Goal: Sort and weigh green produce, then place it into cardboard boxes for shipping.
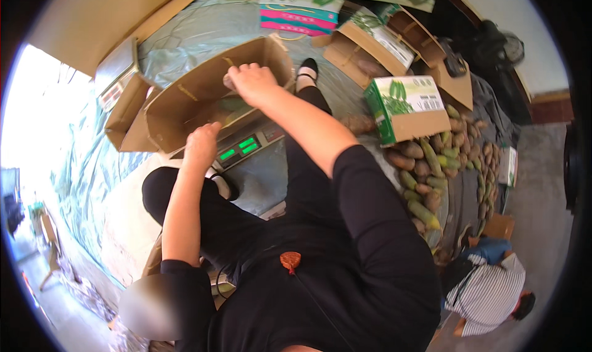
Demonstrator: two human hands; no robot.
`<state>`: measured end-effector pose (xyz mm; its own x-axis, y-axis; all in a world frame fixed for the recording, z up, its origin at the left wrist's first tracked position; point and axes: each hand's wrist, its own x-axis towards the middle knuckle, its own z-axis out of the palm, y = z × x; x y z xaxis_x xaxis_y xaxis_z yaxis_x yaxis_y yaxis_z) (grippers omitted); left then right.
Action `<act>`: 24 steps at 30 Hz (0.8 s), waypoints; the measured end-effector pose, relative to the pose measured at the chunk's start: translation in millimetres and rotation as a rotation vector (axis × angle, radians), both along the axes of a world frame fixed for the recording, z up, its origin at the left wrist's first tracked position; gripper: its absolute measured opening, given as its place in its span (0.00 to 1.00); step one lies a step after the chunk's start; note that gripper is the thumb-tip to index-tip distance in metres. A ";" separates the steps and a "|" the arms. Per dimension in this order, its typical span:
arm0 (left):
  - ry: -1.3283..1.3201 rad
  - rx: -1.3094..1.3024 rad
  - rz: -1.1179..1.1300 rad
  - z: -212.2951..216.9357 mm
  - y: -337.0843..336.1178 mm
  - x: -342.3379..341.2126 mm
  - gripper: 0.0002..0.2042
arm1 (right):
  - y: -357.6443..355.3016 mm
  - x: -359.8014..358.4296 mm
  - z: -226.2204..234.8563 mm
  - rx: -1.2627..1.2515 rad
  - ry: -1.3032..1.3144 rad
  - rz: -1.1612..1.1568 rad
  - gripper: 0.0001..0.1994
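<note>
Cardboard box (191, 91), open upward, length slanting rightward

Scale display (248, 145) — green readout, illeg.; green-white box (404, 105) & pink-teal package (298, 24) — print, too sm. to read.

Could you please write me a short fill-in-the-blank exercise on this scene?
1. At the open carton, the hand nearer the lit display is the person's ____ one.
2. The display's lit panels glow ____.
3. The piled vegetables lie to the person's ____.
4. The co-worker's top is patterned with ____.

Missing words: left; green; right; stripes.
</note>
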<state>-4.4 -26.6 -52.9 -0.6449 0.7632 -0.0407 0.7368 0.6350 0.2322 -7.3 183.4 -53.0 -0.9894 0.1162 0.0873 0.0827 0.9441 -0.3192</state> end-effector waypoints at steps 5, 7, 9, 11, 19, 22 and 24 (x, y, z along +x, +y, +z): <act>-0.016 0.029 -0.021 1.6 2.9 1.4 0.06 | 8.8 13.4 8.3 -0.138 0.008 0.010 0.14; -0.032 0.050 0.020 1.0 -2.5 -1.3 0.05 | 9.9 34.0 41.6 -0.246 0.053 0.064 0.16; -0.039 0.070 0.014 4.6 4.6 -0.5 0.05 | 33.8 67.4 50.6 -0.365 0.282 0.036 0.15; -0.046 0.051 0.028 6.2 3.1 2.4 0.04 | 59.7 106.3 55.5 -0.425 0.448 -0.027 0.13; -0.076 0.019 0.060 15.8 10.4 6.7 0.07 | 171.3 302.7 -72.4 -0.626 0.217 -0.793 0.11; -0.080 0.056 0.043 11.6 14.3 5.3 0.08 | 189.6 360.6 -121.3 -0.841 0.172 -0.979 0.13; -0.063 0.037 0.075 19.9 9.4 6.0 0.10 | 182.4 366.6 -125.4 -1.103 0.199 -1.349 0.20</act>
<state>1.6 -17.2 -33.1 -0.6976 0.7143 -0.0560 0.6703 0.6782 0.3012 359.4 365.8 -178.4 -0.1445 0.8573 -0.4941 0.4395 -0.3918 -0.8083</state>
